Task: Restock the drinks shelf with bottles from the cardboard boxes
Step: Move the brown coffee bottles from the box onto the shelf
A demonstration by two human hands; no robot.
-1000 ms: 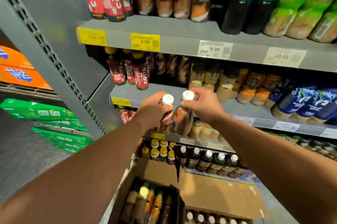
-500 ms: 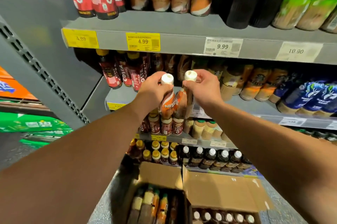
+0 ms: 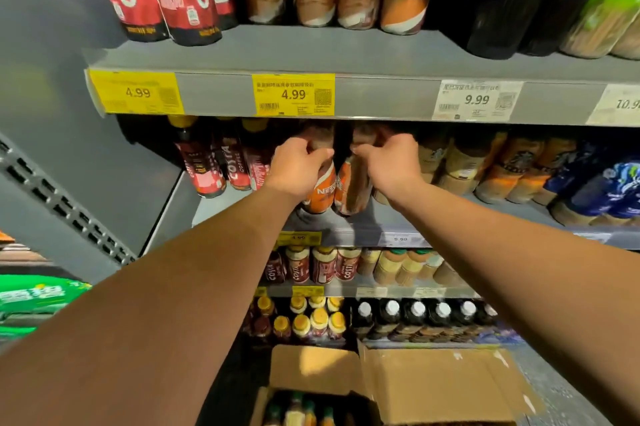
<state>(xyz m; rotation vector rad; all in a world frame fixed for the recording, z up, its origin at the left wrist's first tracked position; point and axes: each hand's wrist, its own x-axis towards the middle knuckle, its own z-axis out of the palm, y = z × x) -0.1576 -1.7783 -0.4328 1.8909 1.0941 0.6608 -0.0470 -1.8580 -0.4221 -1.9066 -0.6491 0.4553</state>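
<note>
My left hand [image 3: 300, 164] grips the top of an orange-and-brown Nescafe bottle [image 3: 321, 193]. My right hand [image 3: 389, 160] grips a second Nescafe bottle [image 3: 351, 190] right beside it. Both bottles stand side by side at the front of the grey second shelf [image 3: 388, 223], tilted slightly, and I cannot tell whether their bases rest fully on it. Their caps are hidden under my fingers. More brown bottles stand in the dark behind them. An open cardboard box [image 3: 433, 384] with several bottles inside sits on the floor below.
Red Costa bottles [image 3: 221, 167] stand just left of my hands, tan coffee bottles [image 3: 460, 162] just right. The upper shelf [image 3: 381, 58] with yellow 4.99 tags hangs close above my hands. Lower shelves hold small capped bottles. Green packs [image 3: 34, 301] lie at the left.
Both hands have moved up and forward with the two bottles, from in front of the shelf edge to under the upper shelf. The view has tilted closer to the shelves.
</note>
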